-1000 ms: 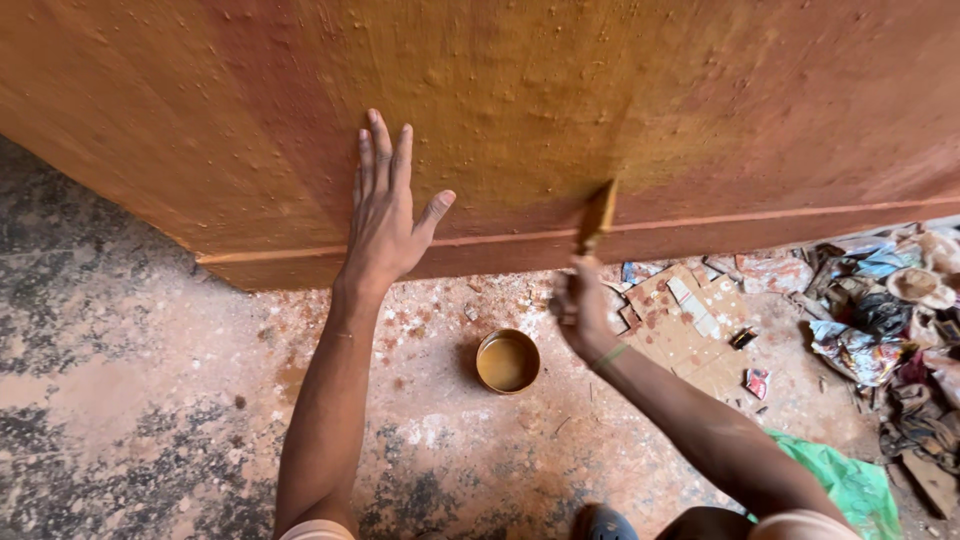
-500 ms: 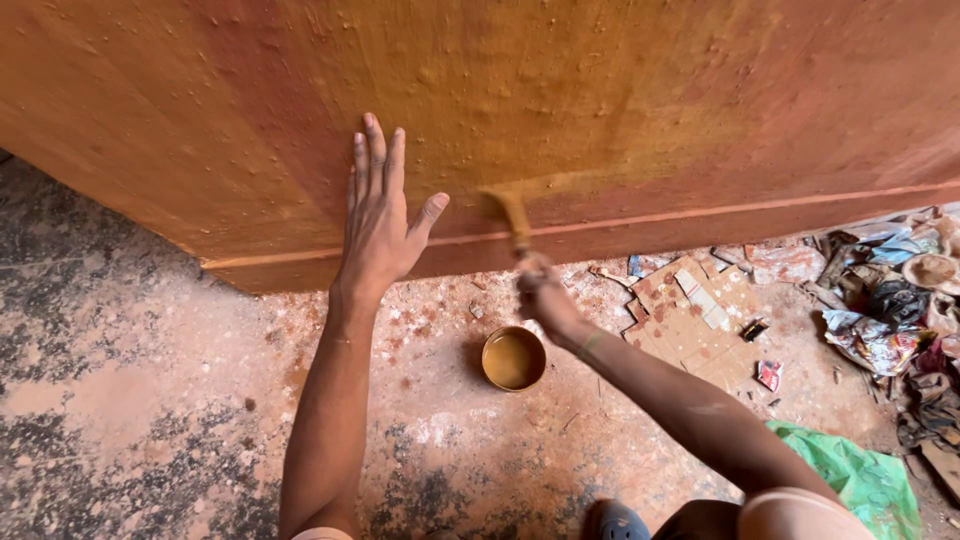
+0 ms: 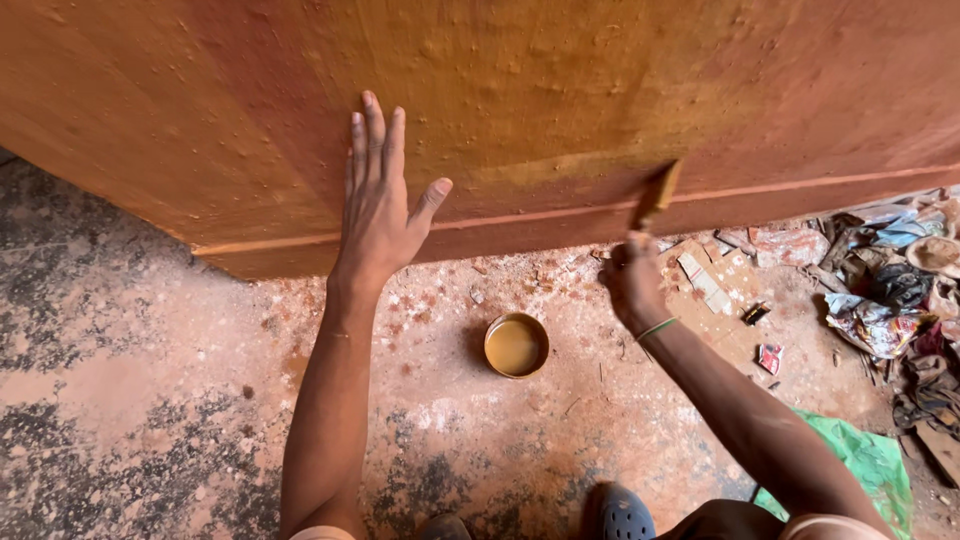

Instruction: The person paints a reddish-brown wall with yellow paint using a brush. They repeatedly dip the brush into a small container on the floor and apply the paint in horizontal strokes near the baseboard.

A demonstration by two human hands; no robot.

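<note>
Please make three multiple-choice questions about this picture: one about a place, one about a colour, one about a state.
1. Where is the small tin?
A. on the floor between the two arms
B. in the left hand
C. on the green sheet

2. What colour is the liquid in it?
A. blue
B. white
C. yellow-brown

3. How is the left hand?
A. closed in a fist
B. flat, fingers spread, on the wall
C. holding the brush

Answers: 1 A, it stands on the ground below the wall; 2 C, it looks ochre; 3 B, the palm presses the wall while the right hand holds the brush.
</note>
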